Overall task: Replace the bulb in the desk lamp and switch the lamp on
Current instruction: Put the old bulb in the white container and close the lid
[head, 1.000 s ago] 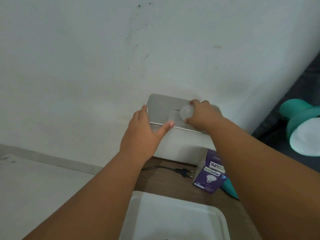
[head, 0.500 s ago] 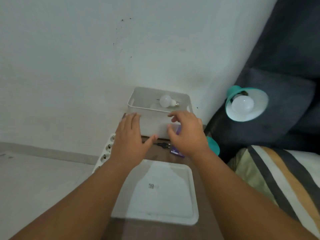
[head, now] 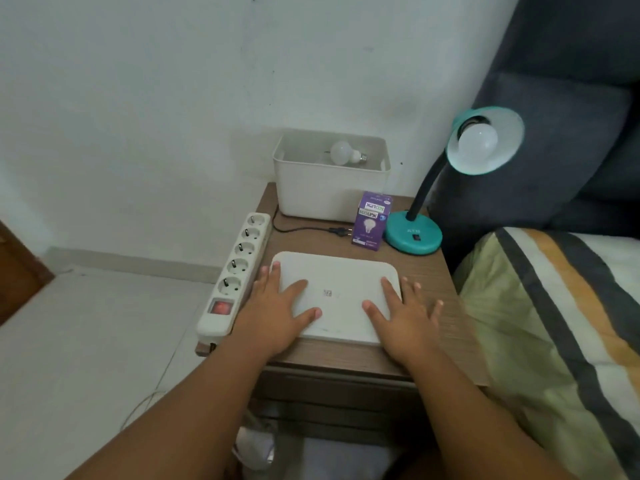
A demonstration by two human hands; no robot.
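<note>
A teal desk lamp [head: 414, 233] stands at the back right of the wooden bedside table [head: 346, 358], its shade tilted toward me with a white bulb [head: 478, 142] screwed in and unlit. A second white bulb [head: 343, 153] lies inside the white bin [head: 329, 195] at the back. The lamp's black plug [head: 341, 231] lies loose on the tabletop beside a purple bulb box [head: 370, 221]. My left hand [head: 277, 313] and my right hand [head: 403, 315] rest flat, fingers spread, on the two sides of a white lid [head: 337, 292].
A white power strip [head: 235, 271] with a lit red switch lies along the table's left edge. A dark headboard and a striped pillow [head: 554, 323] border the table on the right. White wall behind, pale floor on the left.
My right hand let the bulb go into the bin. Both hands drew back toward me and came down flat on the lid. The view dropped and pulled back.
</note>
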